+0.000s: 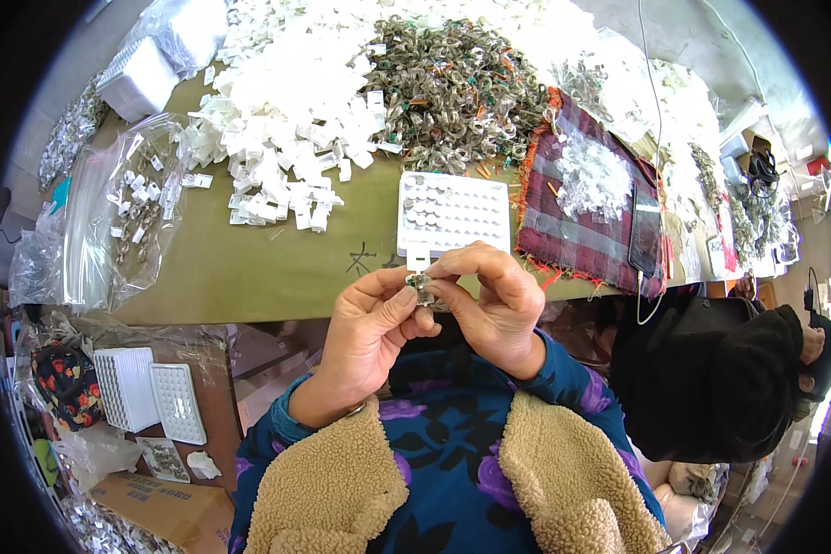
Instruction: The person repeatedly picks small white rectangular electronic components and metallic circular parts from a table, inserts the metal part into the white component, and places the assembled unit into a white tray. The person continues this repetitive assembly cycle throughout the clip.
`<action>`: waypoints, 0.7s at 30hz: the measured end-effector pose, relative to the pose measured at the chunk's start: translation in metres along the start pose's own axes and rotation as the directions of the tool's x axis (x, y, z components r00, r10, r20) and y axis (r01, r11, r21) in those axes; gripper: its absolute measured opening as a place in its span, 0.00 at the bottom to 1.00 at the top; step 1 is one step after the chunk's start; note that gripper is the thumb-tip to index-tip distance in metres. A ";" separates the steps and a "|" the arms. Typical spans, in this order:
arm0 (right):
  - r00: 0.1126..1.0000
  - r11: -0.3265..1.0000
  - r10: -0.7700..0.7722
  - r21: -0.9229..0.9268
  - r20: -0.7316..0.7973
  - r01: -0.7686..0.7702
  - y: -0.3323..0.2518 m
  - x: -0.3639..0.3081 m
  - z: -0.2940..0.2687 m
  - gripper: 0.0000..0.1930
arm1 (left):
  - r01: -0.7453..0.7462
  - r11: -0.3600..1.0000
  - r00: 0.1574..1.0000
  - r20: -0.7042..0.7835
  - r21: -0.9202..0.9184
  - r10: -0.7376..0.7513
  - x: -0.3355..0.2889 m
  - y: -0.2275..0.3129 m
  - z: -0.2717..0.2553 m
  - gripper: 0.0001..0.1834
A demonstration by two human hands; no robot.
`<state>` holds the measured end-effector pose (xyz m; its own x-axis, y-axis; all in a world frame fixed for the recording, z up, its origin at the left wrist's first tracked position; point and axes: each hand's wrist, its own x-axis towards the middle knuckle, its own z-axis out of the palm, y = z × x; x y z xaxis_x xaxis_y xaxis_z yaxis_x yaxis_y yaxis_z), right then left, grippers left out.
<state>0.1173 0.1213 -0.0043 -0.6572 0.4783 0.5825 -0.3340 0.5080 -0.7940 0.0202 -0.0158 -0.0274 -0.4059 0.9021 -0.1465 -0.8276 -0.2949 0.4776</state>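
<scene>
Both hands meet at the table's near edge, around a small shiny metal piece [422,283] with a white plastic tab [419,258] standing up from it. My left hand [365,325] pinches it from the left with thumb and fingers. From the right, my right hand [497,305] grips it between thumb and forefinger; the fingers hide much of the piece. Just beyond lies a white tray [491,220] with rows of round pits. Small silvery discs [425,205] sit in its left and upper part.
White plastic tabs [286,157] lie heaped at the back left, beside a pile of shiny metal pieces [462,88]. A plaid cloth [549,217] on the right bears clear plastic bits [591,175] and a phone [644,231]. A clear bag [143,208] lies left. Someone in black [711,388] is at right.
</scene>
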 end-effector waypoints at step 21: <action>0.909 0.971 0.235 -0.038 0.345 -0.236 0.022 0.009 -0.019 0.10 | 0.134 0.981 0.976 -0.188 0.138 -0.107 0.007 -0.002 -0.009 0.09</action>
<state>0.1170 0.1505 -0.0138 -0.9086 0.3070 0.2833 -0.1437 0.4071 -0.9020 0.0157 -0.0114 -0.0373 -0.3809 0.8531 -0.3566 -0.8131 -0.1254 0.5684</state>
